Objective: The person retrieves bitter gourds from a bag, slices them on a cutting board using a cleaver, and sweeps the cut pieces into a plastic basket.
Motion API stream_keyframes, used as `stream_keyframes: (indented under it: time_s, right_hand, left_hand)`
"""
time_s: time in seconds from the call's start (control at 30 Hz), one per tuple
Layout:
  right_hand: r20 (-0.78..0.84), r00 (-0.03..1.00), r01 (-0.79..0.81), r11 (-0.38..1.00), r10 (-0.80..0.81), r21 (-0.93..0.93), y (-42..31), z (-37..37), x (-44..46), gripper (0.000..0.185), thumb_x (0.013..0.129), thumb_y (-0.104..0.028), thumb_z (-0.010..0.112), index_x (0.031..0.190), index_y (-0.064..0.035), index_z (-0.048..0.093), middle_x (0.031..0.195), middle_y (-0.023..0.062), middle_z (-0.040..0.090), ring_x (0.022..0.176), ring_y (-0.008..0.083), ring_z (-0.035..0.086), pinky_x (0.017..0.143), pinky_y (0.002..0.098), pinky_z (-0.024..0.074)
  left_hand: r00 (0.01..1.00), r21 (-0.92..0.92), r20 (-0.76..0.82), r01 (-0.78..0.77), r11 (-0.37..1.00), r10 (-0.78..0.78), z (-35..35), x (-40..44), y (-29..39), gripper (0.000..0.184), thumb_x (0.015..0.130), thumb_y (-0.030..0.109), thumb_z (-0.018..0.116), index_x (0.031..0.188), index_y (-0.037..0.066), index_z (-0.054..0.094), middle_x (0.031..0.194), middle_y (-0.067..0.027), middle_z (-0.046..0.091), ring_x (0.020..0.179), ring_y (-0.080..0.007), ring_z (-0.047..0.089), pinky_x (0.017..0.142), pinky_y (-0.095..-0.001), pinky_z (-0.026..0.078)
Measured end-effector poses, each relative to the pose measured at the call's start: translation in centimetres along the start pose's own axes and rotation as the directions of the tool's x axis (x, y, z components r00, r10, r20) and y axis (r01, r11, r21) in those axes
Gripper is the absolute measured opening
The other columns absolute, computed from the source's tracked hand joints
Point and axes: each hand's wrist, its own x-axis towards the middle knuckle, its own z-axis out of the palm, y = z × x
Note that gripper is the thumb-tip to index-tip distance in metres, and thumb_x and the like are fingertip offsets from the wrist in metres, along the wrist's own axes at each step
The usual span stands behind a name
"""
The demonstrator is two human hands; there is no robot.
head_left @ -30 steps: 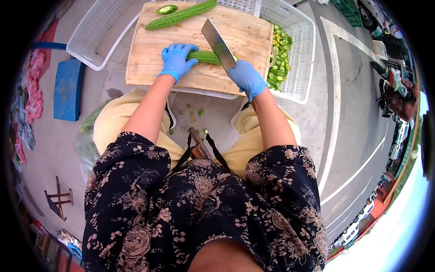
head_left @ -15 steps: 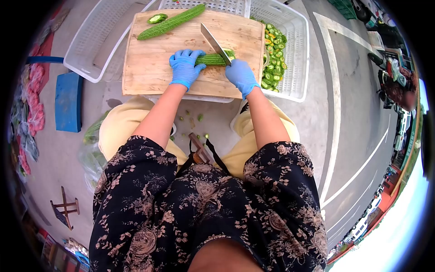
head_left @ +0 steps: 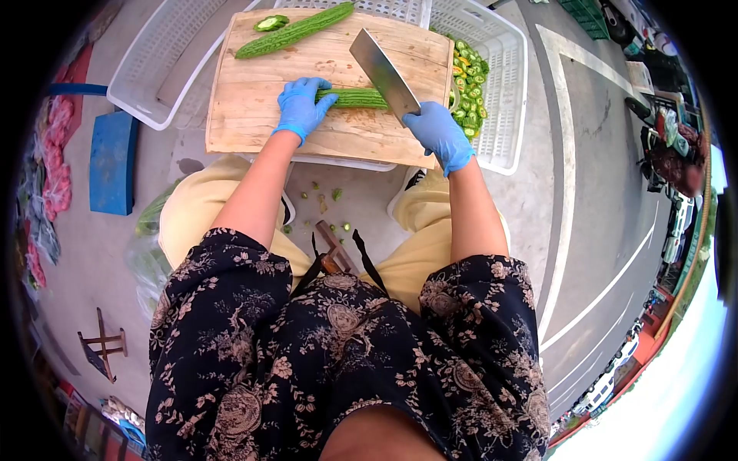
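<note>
My left hand (head_left: 303, 105), in a blue glove, rests with its fingers curled over the left part of a green, ridged bitter melon (head_left: 355, 97). This melon lies crosswise on a wooden cutting board (head_left: 254, 115). A broad cleaver (head_left: 382, 71) is in my gloved right hand (head_left: 440, 131), its blade slanting up and left past the melon's right end. The blade hides what lies behind it. Farther up the board lies a second, whole bitter melon (head_left: 296, 31), with a cut end piece (head_left: 271, 23) beside it.
Right of the board, a white plastic crate (head_left: 509, 107) holds many green slices (head_left: 470, 77). Another white crate (head_left: 146, 84) stands at the left. A blue stool (head_left: 113, 163) is on the ground, near a clear bag of green produce (head_left: 151, 261). Scraps (head_left: 337, 194) lie between my feet.
My right hand has drawn the cleaver to the right and slightly toward me, and its blade face now shows more broadly. My left hand has shifted slightly left along the melon.
</note>
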Motion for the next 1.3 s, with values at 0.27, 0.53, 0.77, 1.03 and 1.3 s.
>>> stream_keyframes:
  time_s: [0.27,0.53,0.77,1.03,1.3]
  right_hand:
    - [0.002,1.0,-0.017,0.995,0.017,-0.096,-0.3,0.4,0.7,0.033,0.08,-0.019,0.051,0.084,0.0115,0.06,0.07,0.0231,0.062,0.053,0.0295,0.063,0.046,0.0368,0.0517]
    - [-0.055,0.995,0.078,0.982,-0.088,-0.17,0.1,5.7,6.6,0.03,0.078,-0.017,0.05,0.085,0.0101,0.062,0.074,0.0245,0.064,0.056,0.0331,0.063,0.047,0.0381,0.0514]
    - [-0.053,0.997,0.05,0.997,-0.047,0.056,0.1,2.1,2.0,0.034,0.082,-0.023,0.053,0.083,0.0093,0.062,0.065,0.0205,0.061,0.049,0.0268,0.062,0.043,0.0342,0.0504]
    - [0.015,1.0,0.021,0.998,-0.02,-0.058,-0.7,1.6,1.0,0.031,0.079,-0.016,0.05,0.085,0.0119,0.06,0.072,0.0238,0.062,0.055,0.0302,0.063,0.045,0.0367,0.0516]
    - [-0.002,0.999,0.053,0.979,-0.054,-0.196,-1.0,5.7,5.5,0.025,0.073,-0.012,0.052,0.087,0.0044,0.066,0.088,0.0288,0.061,0.089,0.0411,0.06,0.081,0.0417,0.0486]
  left_hand:
    - [1.0,0.015,-0.002,-0.014,1.0,0.014,-0.6,-0.1,0.7,0.029,0.078,0.038,0.065,0.099,0.018,0.063,0.1,-0.0075,0.06,0.099,-0.0306,0.05,0.086,-0.0423,0.039]
    - [0.996,0.025,-0.008,-0.085,0.996,0.085,-0.3,-0.4,0.0,0.029,0.076,0.036,0.068,0.097,0.017,0.062,0.097,-0.0066,0.059,0.097,-0.0302,0.05,0.084,-0.0408,0.04]
    - [0.998,-0.015,-0.027,-0.056,0.998,0.056,-0.3,-0.7,0.4,0.03,0.075,0.037,0.068,0.096,0.017,0.062,0.099,-0.0063,0.059,0.097,-0.0294,0.05,0.085,-0.0407,0.04]
    - [0.998,-0.014,-0.033,-0.052,0.999,0.052,-0.3,-0.4,0.4,0.03,0.075,0.037,0.068,0.096,0.016,0.062,0.099,-0.0071,0.059,0.098,-0.0292,0.05,0.086,-0.0406,0.04]
    - [0.997,-0.001,-0.024,-0.072,0.997,0.072,-0.2,-0.5,0.5,0.03,0.074,0.037,0.069,0.095,0.016,0.062,0.098,-0.0072,0.06,0.097,-0.0295,0.051,0.085,-0.0408,0.04]
